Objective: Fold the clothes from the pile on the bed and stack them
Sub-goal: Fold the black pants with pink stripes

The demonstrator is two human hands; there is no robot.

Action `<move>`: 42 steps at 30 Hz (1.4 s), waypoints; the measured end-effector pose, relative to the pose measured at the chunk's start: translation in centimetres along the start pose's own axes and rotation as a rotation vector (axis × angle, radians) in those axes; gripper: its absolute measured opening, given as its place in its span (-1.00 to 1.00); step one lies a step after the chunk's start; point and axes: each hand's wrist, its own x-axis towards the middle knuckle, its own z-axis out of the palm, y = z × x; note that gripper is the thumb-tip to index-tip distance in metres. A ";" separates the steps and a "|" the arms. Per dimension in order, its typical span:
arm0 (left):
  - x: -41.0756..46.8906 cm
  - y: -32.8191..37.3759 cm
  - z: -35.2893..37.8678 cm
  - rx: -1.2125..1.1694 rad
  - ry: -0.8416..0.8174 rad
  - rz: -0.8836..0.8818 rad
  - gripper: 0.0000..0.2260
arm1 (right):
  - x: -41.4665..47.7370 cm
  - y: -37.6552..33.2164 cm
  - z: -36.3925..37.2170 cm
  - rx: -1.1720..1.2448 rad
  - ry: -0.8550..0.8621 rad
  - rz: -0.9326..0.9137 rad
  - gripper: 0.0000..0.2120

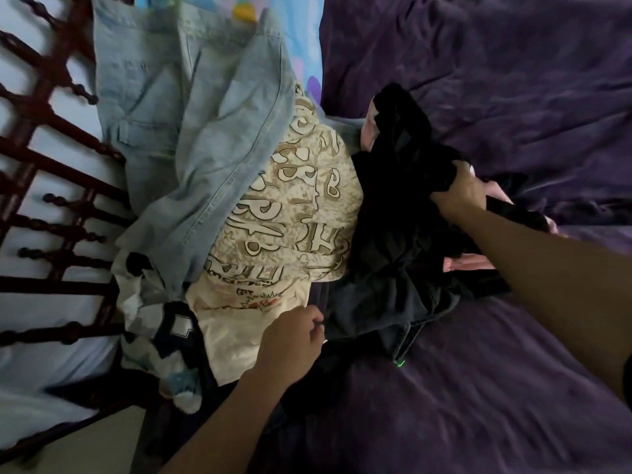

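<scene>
Our right hand [460, 191] grips a bunched fold of the crumpled black garment [393, 254], and our left hand [294, 336] pinches its lower edge. It lies on the purple-sheeted bed [478, 388], touching the pile's pale blue denim jeans [205, 131] and beige lettered shirt [301, 206].

Rumpled purple sheet [496, 388] covers the bed [513, 80]. On it, the clothes pile [273, 217]: pale jeans [191, 131] draped over a beige printed shirt [301, 206], black garment [393, 241] touching alongside.
</scene>
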 end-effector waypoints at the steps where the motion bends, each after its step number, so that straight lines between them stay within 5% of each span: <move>1: -0.1 -0.1 -0.2 0.010 -0.012 -0.001 -0.86 | -1.0 -0.1 0.4 0.069 0.026 0.040 -0.25; 5: 0.6 0.2 -2.9 0.039 0.003 0.051 -0.86 | -6.7 -0.9 0.6 0.118 -0.128 0.078 -0.36; 12: 1.7 3.4 -10.0 0.061 0.132 0.219 -0.78 | -18.2 -2.2 -6.0 -0.287 -0.196 -0.348 -0.59; 17: 0.0 6.3 -12.1 0.211 0.189 0.463 -0.32 | -27.0 -4.1 -14.4 -0.577 -0.003 -0.653 -0.60; 23: -4.2 11.2 -10.7 0.296 0.104 0.752 0.01 | -37.6 -6.7 -23.4 -0.406 0.512 -0.936 -0.72; 26: -7.1 14.1 -10.3 0.120 0.094 0.861 -0.23 | -41.3 -6.8 -27.2 -0.263 0.664 -0.914 -0.65; 30: -10.0 16.9 -14.1 -0.187 0.100 0.927 -0.83 | -44.4 -5.9 -32.7 -0.115 0.839 -0.722 -0.54; 33: -11.0 18.5 -20.4 -0.220 0.226 0.986 -0.77 | -46.0 -4.8 -36.7 0.006 0.892 -0.491 -0.65; 36: -12.5 20.4 -27.4 -0.186 0.391 1.052 -0.90 | -47.3 -4.7 -40.1 0.067 0.753 -0.335 -0.78; 42: -17.8 22.8 -37.3 -0.084 0.814 1.064 -0.78 | -51.5 -9.7 -45.4 0.119 0.518 -0.517 -0.69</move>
